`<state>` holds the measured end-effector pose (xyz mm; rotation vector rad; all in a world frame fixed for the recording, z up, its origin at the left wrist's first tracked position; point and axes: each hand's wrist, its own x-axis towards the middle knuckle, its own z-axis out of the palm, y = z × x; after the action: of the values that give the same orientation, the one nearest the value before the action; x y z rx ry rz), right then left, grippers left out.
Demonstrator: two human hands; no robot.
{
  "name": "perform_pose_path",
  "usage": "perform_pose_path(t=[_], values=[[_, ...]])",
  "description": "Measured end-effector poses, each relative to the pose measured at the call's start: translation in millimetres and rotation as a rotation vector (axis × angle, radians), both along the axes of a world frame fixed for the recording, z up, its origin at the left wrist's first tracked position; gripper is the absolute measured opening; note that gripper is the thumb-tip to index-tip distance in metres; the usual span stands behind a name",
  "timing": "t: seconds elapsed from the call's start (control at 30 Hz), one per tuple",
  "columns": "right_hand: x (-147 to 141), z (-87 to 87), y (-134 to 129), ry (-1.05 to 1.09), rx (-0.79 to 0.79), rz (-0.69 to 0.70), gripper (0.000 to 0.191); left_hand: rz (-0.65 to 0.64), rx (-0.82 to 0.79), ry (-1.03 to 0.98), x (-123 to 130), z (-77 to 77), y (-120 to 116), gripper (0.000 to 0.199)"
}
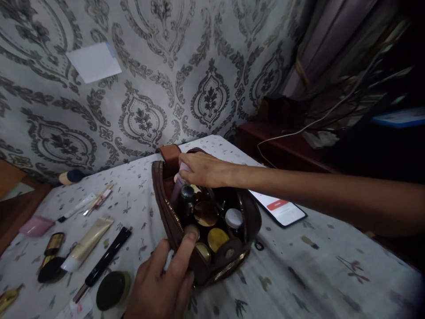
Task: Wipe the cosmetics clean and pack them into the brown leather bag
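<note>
A brown zippered bag [255, 217] stands open on the patterned cloth, filled with several bottles and jars, among them a white-capped jar [234, 218] and a yellow-lidded one [217, 239]. My right hand [204, 169] reaches over the bag's far left end, its fingers closed round a pale purple tube [177, 188] that stands partly inside. At the near left side, my left hand [166, 279] rests against the bag's edge, the index finger touching a small round lid. Something small and white [168, 260] shows between its bent fingers.
On the cloth at left lie a cream tube [88, 243], a black tube [108, 257], a dark round jar [113, 290], a pink item [36, 226] and brushes. Right of the bag lies a phone [282, 210]. A patterned wall stands behind; a white cable [312, 126] hangs at right.
</note>
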<state>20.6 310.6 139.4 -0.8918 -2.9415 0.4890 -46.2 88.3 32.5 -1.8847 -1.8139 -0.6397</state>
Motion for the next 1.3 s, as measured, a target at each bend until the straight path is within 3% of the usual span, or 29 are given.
perform_pose_path(t=[0.13, 0.43, 0.73, 1.03, 1.3], values=[[-1, 0.9, 0, 0.031, 0.047, -0.01, 0.021, 0.019, -0.033, -0.006, 1, 4.2, -1, 0.056], [-6, 4.9, -2, 0.191, 0.09, 0.018, 0.013, -0.097, -0.094, -0.008, -6, 11.5, -1, 0.058], [2, 2.4, 0, 0.076, 0.159, 0.001, 0.017, -0.084, -0.025, 0.017, -1, 18.6, 5, 0.054], [-3, 2.2, 5, 0.147, 0.102, -0.051, 0.019, -0.101, -0.115, -0.005, -9, 4.2, -1, 0.061], [-2, 8.2, 17, 0.217, 0.088, 0.185, 0.032, -0.006, -0.07, 0.0, -5, -7.0, -2, 0.06]])
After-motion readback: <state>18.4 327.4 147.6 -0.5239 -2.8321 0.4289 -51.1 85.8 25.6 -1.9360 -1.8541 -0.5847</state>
